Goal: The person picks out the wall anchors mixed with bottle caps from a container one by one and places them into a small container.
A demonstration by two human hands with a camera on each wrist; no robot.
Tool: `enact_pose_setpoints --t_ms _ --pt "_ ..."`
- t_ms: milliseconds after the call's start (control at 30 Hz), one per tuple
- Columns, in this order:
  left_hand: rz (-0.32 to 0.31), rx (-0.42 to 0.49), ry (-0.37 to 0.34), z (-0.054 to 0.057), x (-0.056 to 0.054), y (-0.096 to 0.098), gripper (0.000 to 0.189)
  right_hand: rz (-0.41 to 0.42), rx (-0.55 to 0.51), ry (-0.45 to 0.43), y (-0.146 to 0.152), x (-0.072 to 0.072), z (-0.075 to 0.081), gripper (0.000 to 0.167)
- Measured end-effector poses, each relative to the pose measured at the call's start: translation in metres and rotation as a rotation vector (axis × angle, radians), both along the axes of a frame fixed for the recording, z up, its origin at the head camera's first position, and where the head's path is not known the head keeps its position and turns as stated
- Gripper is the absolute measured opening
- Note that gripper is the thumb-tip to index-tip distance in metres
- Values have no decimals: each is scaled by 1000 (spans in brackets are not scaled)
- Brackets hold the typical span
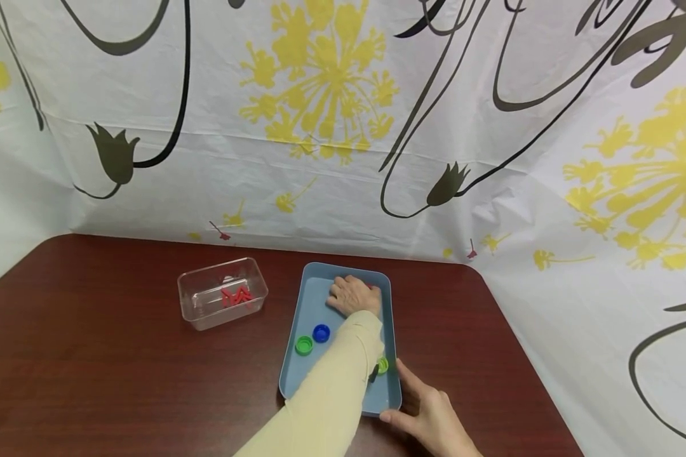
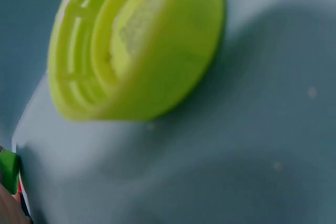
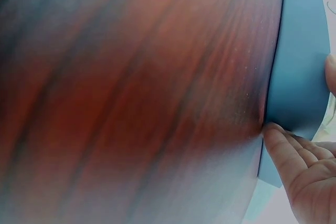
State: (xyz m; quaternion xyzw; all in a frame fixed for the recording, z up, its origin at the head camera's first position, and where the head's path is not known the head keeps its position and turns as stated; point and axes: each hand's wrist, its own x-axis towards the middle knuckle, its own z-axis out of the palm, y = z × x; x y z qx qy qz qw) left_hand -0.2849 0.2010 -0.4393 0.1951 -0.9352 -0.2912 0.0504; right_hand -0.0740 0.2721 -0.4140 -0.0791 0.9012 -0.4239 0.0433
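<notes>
In the head view my left hand [image 1: 354,296] reaches into the far part of a blue tray [image 1: 290,371]. Its fingertips are hidden beneath it, and a bit of something red [image 1: 369,286] shows beside it. Inside the tray lie a blue bottle cap [image 1: 321,333], a green bottle cap [image 1: 304,345] and a lime bottle cap [image 1: 383,365], partly behind the sleeve. The left wrist view shows the lime cap close up, with a green piece [image 2: 9,170] by the hand. My right hand [image 1: 434,419] holds the tray's near right corner, thumb on the near side, fingers against the outer wall.
Left of the tray stands a clear plastic container [image 1: 206,320] with several small red pieces [image 1: 237,296] in it. Both sit on a dark reddish-brown table [image 1: 120,355]. A white cloth [image 1: 463,139] with flower prints hangs behind and at the sides.
</notes>
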Motion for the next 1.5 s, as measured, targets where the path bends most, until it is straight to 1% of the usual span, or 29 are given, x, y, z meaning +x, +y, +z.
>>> enact_pose_setpoints --t_ms 200,500,767,933,1133,1333,1500 --pt "-24 -8 2 0 1 -2 48 2 4 6 -1 0 0 86" --pt "-106 -1 30 2 4 -5 41 -13 51 14 -1 -1 0 87" --pt "-153 -26 14 2 3 -6 45 -9 59 11 -1 0 0 87" --pt "-184 -46 18 2 1 -7 43 -10 60 4 -1 0 1 87" --pt "-207 -74 41 3 2 -9 41 -16 73 22 -2 1 3 86" --pt "-235 -70 55 2 3 -11 35 -25 86 39 -2 1 2 86" --pt "-248 -75 95 0 4 -12 30 -37 94 31 -1 0 1 87"
